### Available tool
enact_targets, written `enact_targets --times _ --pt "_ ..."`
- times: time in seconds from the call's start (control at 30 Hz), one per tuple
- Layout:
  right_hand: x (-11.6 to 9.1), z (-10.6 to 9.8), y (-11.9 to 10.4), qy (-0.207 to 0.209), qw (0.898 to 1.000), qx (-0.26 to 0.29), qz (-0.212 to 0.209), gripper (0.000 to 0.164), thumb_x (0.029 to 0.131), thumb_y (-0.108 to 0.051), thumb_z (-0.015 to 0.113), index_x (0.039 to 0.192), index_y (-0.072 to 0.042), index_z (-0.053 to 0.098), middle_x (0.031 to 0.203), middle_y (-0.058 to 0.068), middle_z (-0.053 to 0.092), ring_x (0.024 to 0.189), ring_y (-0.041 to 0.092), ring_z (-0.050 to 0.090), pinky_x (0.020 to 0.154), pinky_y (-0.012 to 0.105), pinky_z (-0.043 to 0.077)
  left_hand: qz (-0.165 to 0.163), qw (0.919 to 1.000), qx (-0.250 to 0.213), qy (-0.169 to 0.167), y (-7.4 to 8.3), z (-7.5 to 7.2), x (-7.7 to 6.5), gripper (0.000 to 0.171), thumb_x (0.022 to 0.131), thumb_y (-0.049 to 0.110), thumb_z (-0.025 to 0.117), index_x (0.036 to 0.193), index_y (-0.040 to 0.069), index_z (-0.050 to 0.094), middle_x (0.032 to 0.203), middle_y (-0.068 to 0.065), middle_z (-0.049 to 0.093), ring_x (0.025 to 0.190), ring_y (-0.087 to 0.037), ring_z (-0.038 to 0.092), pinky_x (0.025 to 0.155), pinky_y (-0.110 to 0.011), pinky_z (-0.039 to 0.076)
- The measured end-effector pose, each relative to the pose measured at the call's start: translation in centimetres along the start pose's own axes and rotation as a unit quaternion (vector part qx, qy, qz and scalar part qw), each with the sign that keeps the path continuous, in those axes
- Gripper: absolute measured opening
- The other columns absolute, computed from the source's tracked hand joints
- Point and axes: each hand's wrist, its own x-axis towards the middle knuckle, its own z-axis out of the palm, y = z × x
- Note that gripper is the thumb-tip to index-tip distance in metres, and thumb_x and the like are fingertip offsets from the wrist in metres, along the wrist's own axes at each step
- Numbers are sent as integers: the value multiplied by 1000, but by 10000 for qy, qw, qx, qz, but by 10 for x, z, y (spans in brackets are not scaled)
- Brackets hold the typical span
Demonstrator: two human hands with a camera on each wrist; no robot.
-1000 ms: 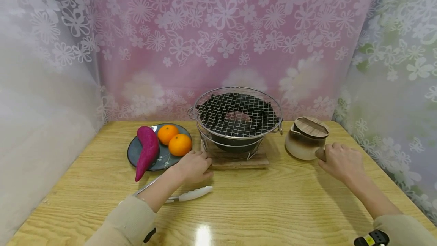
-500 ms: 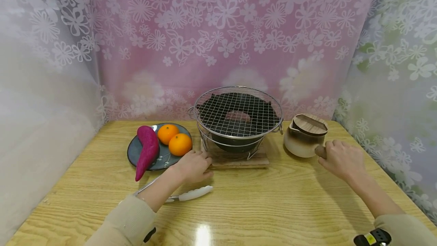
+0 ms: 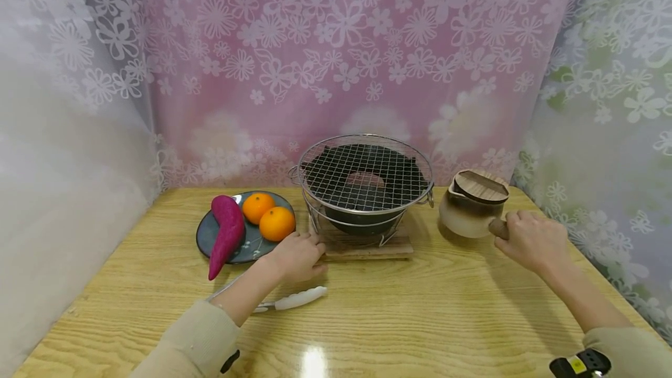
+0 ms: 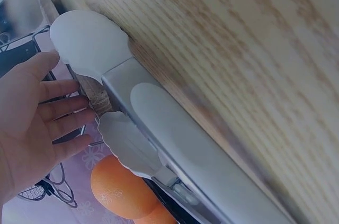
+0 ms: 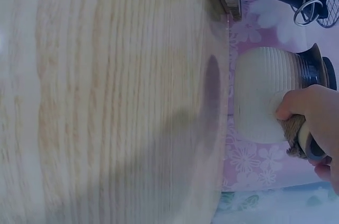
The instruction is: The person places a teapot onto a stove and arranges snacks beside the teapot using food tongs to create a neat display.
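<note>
My right hand (image 3: 535, 242) grips the side handle (image 3: 499, 228) of a cream and brown ceramic teapot (image 3: 469, 215) that has a wooden lid (image 3: 481, 185). In the right wrist view the teapot (image 5: 265, 97) is raised off the table, its shadow lying apart below it. My left hand (image 3: 296, 256) lies with loosely extended fingers beside the left corner of a wooden board (image 3: 367, 249). A pair of tongs (image 3: 301, 298) with white scalloped tips rests partly under that forearm; in the left wrist view the fingers are beside the tongs (image 4: 175, 128), not around them.
A round wire grill rack (image 3: 367, 191) sits over a black bowl-shaped stove (image 3: 362, 223) on the board. At the left, a dark plate (image 3: 207, 232) holds two oranges (image 3: 277, 224) and a purple sweet potato (image 3: 228, 232). Flowered curtains (image 3: 341, 63) enclose the table.
My right hand has lifted the teapot a little higher and slightly to the right. My left hand has stayed in place.
</note>
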Motion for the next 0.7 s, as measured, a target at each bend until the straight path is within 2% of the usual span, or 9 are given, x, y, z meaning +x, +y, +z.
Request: enact_targets --times 0.23,0.53,0.7 --pt "3 -8 4 -50 9999 102 46 27 70 -24 65 64 -5 48 60 7 46 50 27 46 36 42 31 3 10000 45 50 0 -2 -2 33 91 41 54 102 12 63 105 -6 59 101 -24 57 81 -39 45" --pt "3 -12 8 92 9999 114 -57 26 69 -24 67 64 -5 49 59 5 44 49 24 44 36 41 31 -48 9999 -15 -112 3 -2 -2 36 91 41 53 108 11 63 110 -6 59 103 -24 55 87 -41 43" --pt "7 -14 8 226 9996 138 -73 28 69 -24 67 60 -9 44 58 2 41 46 20 40 35 37 28 -59 9999 33 -76 2 -2 -3 35 91 41 54 106 11 63 108 -5 59 102 -23 56 86 -40 44"
